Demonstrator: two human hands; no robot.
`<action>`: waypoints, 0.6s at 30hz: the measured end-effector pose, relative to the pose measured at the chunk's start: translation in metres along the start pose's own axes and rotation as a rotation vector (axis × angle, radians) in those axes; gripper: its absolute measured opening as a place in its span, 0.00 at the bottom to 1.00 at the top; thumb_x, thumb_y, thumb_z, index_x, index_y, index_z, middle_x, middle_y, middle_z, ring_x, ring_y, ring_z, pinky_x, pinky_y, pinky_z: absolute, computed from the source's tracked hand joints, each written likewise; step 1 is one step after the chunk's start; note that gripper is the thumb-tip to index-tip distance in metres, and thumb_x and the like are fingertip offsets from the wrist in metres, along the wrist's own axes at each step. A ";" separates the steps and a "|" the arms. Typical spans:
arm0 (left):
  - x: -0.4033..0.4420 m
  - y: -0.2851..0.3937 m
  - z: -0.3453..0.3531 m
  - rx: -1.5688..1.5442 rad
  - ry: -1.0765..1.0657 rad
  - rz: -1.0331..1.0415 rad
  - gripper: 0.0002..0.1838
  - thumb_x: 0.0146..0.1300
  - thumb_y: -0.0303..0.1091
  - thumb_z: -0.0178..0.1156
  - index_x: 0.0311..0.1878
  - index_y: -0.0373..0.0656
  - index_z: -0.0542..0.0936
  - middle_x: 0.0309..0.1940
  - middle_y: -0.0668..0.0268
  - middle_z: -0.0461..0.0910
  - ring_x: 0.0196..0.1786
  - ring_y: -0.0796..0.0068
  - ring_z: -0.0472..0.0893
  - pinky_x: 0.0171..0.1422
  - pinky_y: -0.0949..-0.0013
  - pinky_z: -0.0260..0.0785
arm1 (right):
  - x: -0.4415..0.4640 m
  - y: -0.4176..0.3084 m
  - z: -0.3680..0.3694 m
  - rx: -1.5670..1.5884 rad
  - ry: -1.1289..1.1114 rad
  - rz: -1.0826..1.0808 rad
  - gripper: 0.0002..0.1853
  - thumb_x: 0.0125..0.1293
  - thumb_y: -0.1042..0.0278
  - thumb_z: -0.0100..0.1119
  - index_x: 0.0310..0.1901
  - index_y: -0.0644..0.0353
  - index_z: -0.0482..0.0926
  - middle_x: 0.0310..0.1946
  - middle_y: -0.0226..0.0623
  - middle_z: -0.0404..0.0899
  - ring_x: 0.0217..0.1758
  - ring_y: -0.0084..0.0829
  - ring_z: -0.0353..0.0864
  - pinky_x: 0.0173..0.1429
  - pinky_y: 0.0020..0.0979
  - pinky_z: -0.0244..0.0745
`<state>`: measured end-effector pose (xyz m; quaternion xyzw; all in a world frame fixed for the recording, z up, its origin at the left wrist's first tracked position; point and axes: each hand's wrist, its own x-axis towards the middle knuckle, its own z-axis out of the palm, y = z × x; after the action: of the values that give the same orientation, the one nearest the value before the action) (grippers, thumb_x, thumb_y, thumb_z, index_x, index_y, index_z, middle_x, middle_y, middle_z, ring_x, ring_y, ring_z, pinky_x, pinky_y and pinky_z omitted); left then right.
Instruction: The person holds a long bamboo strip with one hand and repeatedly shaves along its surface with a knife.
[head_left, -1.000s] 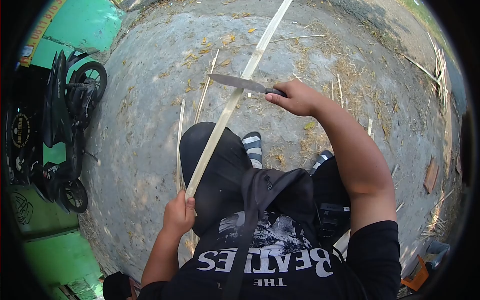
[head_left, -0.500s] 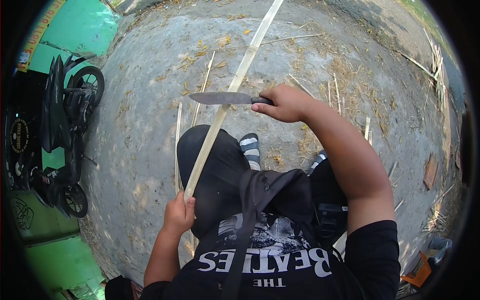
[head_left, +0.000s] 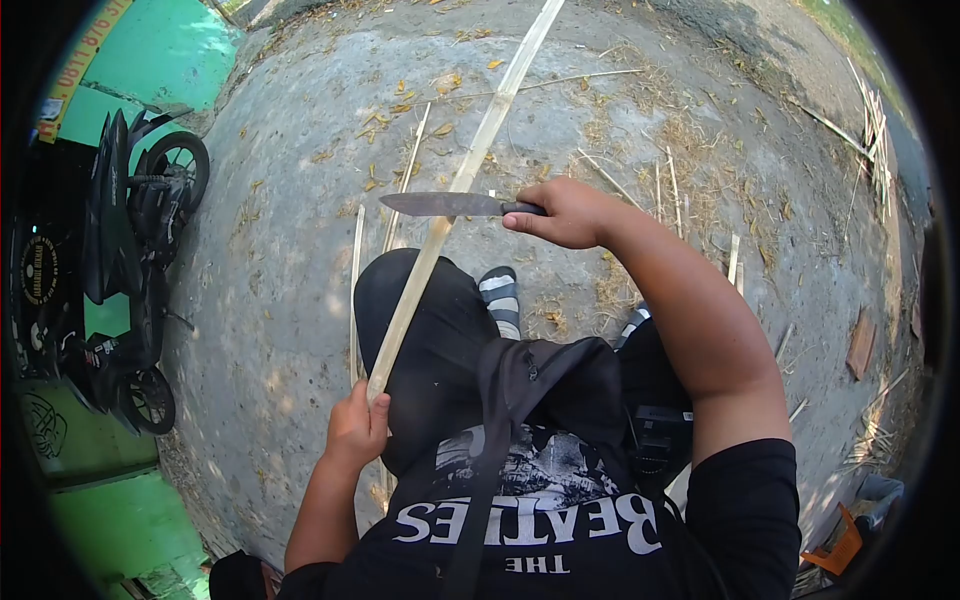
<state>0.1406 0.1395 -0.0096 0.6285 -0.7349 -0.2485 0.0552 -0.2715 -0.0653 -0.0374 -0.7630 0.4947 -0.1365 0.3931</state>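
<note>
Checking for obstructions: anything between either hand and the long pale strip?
Nothing visible between the left hand and the strip it grips. Between the right hand and the strip is only the knife it holds, crossing the strip just beyond the knee.

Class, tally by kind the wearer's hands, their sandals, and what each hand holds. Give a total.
Hands (left hand, right hand): 2
Sandals (one, another partly hidden): 2
Knife: 1
Long pale strip: 1
Total: 6
</note>
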 end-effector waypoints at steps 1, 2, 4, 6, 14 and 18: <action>0.000 0.001 -0.001 -0.004 0.004 0.002 0.22 0.78 0.47 0.54 0.50 0.31 0.75 0.26 0.41 0.81 0.32 0.31 0.81 0.35 0.40 0.72 | 0.001 0.005 0.000 0.037 0.011 0.011 0.36 0.75 0.31 0.53 0.47 0.64 0.86 0.33 0.52 0.85 0.40 0.51 0.85 0.48 0.48 0.77; 0.001 0.002 -0.003 -0.007 0.008 0.008 0.22 0.79 0.48 0.54 0.49 0.31 0.74 0.25 0.41 0.81 0.32 0.30 0.81 0.35 0.40 0.72 | 0.000 0.013 -0.007 0.074 -0.011 0.119 0.36 0.75 0.30 0.52 0.46 0.64 0.86 0.34 0.52 0.85 0.42 0.50 0.86 0.49 0.47 0.77; 0.003 0.005 -0.007 0.014 0.003 0.000 0.22 0.79 0.48 0.54 0.48 0.32 0.74 0.25 0.41 0.81 0.32 0.30 0.81 0.35 0.41 0.72 | 0.005 0.029 -0.010 0.047 0.029 0.156 0.37 0.75 0.30 0.52 0.47 0.64 0.86 0.35 0.52 0.85 0.43 0.49 0.86 0.50 0.47 0.77; 0.000 0.006 -0.009 0.006 -0.002 -0.025 0.22 0.79 0.48 0.54 0.46 0.33 0.74 0.25 0.41 0.81 0.32 0.31 0.81 0.35 0.41 0.72 | 0.008 0.030 -0.006 0.043 0.083 0.140 0.36 0.75 0.30 0.51 0.48 0.64 0.86 0.37 0.53 0.86 0.43 0.49 0.86 0.51 0.47 0.77; 0.000 0.020 -0.011 -0.054 -0.035 -0.158 0.19 0.78 0.47 0.56 0.47 0.35 0.75 0.26 0.43 0.81 0.34 0.34 0.83 0.37 0.45 0.73 | 0.000 0.026 -0.008 0.035 0.074 0.131 0.36 0.75 0.31 0.52 0.48 0.65 0.86 0.39 0.56 0.86 0.45 0.53 0.86 0.52 0.47 0.78; 0.001 0.040 -0.022 -0.060 0.005 -0.184 0.17 0.78 0.43 0.56 0.48 0.36 0.77 0.30 0.45 0.83 0.37 0.37 0.84 0.40 0.48 0.74 | 0.001 0.029 -0.008 -0.008 0.084 0.129 0.35 0.75 0.32 0.53 0.47 0.65 0.85 0.38 0.57 0.86 0.45 0.55 0.86 0.51 0.48 0.79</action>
<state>0.1134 0.1355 0.0269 0.6922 -0.6660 -0.2730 0.0530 -0.2949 -0.0755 -0.0541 -0.7246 0.5595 -0.1408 0.3771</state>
